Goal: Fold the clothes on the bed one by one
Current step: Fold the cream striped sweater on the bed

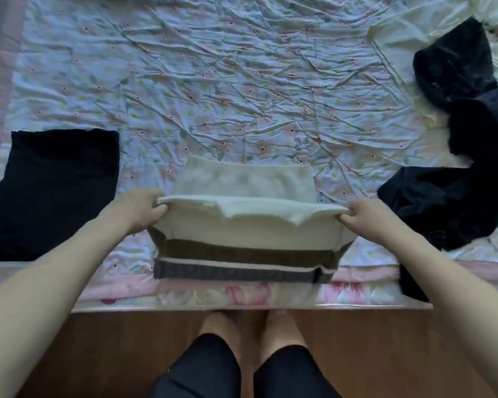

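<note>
A cream sweater (247, 228) with a brown band and a grey band lies near the bed's front edge, partly folded. My left hand (138, 206) grips its left upper corner and my right hand (365, 216) grips its right upper corner. Both hold the folded edge lifted a little above the rest of the garment. A folded black garment (55, 193) lies flat to the left. Unfolded black clothes (454, 179) are heaped at the right.
The bed is covered by a wrinkled floral sheet (213, 81). A cream cloth (408, 27) lies at the far right corner. The bed's front edge runs just below the sweater, above a wooden floor (112, 354) with my legs and feet.
</note>
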